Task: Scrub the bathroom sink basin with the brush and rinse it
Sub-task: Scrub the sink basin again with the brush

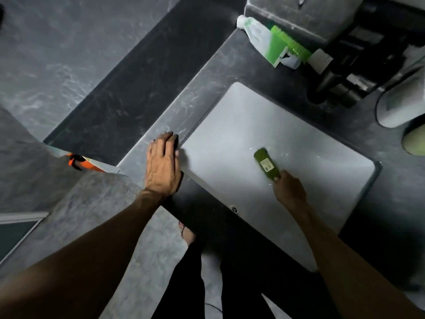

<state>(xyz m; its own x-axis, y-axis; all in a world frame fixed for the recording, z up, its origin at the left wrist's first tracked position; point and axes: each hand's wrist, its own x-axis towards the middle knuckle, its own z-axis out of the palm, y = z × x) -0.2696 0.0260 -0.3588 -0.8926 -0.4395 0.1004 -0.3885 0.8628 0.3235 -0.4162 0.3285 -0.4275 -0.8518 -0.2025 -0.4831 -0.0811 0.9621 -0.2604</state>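
- The brush is green with a pale label on its back. It sits just right of the frame's centre, inside the basin, with its head pointing to the upper left.
- Small glints of water show on the basin surface around the brush head.
- The right hand grips the brush's lower end, fingers curled round the handle. Its arm runs in from the lower right corner.
- The basin is white and rectangular with rounded corners, set at a slant across the centre and right of the frame. A small fitting shows on its near wall; whether it is a drain or an overflow cannot be told.
- The left hand lies palm down, fingers straight, on the counter at the basin's left rim, holding nothing. It is well apart from the right hand.
- The counter is dark grey with pale streaks and frames the basin on every side.
- At the upper right, a white and green bottle lies on the counter, touching a bright green pack.
- Beside them stand dark, blurred objects, too dim to name.
- A pale cup stands at the right edge.
- An orange item shows at the left, below the counter.
- Black trousers and a foot show at the bottom centre, over a grey floor.
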